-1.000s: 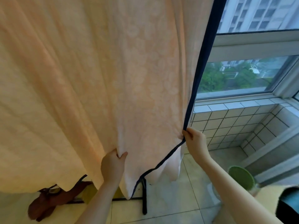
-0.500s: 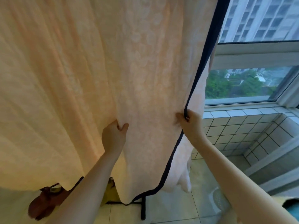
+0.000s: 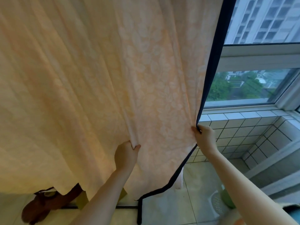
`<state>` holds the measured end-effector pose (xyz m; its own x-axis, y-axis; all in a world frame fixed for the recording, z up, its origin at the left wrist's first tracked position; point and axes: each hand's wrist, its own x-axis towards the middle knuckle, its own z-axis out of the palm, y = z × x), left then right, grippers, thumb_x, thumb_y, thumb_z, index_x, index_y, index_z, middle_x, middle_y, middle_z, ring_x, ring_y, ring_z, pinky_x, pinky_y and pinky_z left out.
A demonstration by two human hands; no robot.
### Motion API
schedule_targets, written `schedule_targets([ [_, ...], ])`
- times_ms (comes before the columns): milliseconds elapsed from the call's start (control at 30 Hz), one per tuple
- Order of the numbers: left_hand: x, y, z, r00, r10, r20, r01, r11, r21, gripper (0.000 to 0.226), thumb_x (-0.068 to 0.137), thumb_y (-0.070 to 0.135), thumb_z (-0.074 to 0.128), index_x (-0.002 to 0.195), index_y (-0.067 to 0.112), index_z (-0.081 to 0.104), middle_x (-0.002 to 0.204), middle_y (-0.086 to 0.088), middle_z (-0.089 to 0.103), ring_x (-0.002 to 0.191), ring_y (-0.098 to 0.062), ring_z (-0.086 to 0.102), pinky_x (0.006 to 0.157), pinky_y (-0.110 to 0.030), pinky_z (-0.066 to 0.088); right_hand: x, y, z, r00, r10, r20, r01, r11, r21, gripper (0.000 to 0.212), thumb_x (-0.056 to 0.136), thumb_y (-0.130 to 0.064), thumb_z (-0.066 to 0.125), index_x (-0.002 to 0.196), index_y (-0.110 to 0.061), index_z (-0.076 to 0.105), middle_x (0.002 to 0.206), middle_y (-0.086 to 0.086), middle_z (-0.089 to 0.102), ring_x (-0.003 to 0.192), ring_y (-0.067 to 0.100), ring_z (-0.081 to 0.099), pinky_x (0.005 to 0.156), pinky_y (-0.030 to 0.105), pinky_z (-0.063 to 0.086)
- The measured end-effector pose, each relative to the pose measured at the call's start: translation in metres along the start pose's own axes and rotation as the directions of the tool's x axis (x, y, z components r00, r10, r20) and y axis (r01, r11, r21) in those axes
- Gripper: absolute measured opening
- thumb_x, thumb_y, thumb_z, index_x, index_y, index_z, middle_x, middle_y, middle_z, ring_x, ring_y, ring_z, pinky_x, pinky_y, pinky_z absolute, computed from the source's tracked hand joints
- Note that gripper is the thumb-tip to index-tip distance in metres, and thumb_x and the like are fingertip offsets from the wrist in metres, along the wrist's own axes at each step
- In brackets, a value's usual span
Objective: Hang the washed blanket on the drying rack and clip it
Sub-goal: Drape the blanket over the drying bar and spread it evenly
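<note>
A large peach blanket [image 3: 97, 78] with a pale leaf pattern and a dark navy border hangs from above and fills most of the view. My left hand [image 3: 125, 155] grips a fold of the cloth near its lower middle. My right hand [image 3: 203, 135] pinches the navy border at the blanket's right edge. Only the drying rack's black foot [image 3: 139, 211] and floor bar show below the cloth; its top rail is hidden. No clips are in view.
A window [image 3: 253, 65] with a tiled ledge [image 3: 240, 125] stands to the right. On the tiled floor lie a brown bag-like object [image 3: 42, 207] at lower left and a green basin [image 3: 227, 198] at lower right.
Both hands rose with the cloth half a second ago, then dropped slightly; the right hand moved back to the right, spreading the lower corner wider. The view tilted up a little.
</note>
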<state>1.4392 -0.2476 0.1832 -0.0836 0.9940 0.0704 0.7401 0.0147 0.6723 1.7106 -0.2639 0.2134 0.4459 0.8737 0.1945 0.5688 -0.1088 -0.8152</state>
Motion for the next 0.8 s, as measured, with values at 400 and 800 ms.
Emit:
schedule_targets([
  [400, -0.009, -0.009, 0.006, 0.999, -0.007, -0.038, 0.006, 1.0, -0.029, 0.017, 0.089, 0.031, 0.066, 0.082, 0.015, 0.068, 0.067, 0.002, 0.065, 0.056, -0.014, 0.06, 0.054, -0.037, 0.053, -0.004, 0.012, 0.002, 0.995, 0.052, 0.085, -0.043, 0.993, -0.112, 0.042, 0.096, -0.022, 0.055, 0.056, -0.011, 0.049, 0.054, 0.005, 0.051, 0.049, 0.021, 0.046, 0.049, 0.031, 0.033],
  [800, 0.003, -0.029, -0.06, 0.948, 0.078, -0.309, -0.123, 0.984, -0.13, 0.016, 0.088, 0.027, 0.067, 0.1, 0.017, 0.072, 0.087, 0.008, 0.07, 0.077, -0.007, 0.063, 0.067, -0.028, 0.055, -0.044, -0.07, 0.054, 0.791, 0.135, 0.597, 0.255, 0.814, -0.522, 0.045, 0.099, -0.043, 0.042, 0.063, -0.016, 0.039, 0.058, -0.002, 0.039, 0.049, 0.011, 0.038, 0.05, 0.024, 0.034],
])
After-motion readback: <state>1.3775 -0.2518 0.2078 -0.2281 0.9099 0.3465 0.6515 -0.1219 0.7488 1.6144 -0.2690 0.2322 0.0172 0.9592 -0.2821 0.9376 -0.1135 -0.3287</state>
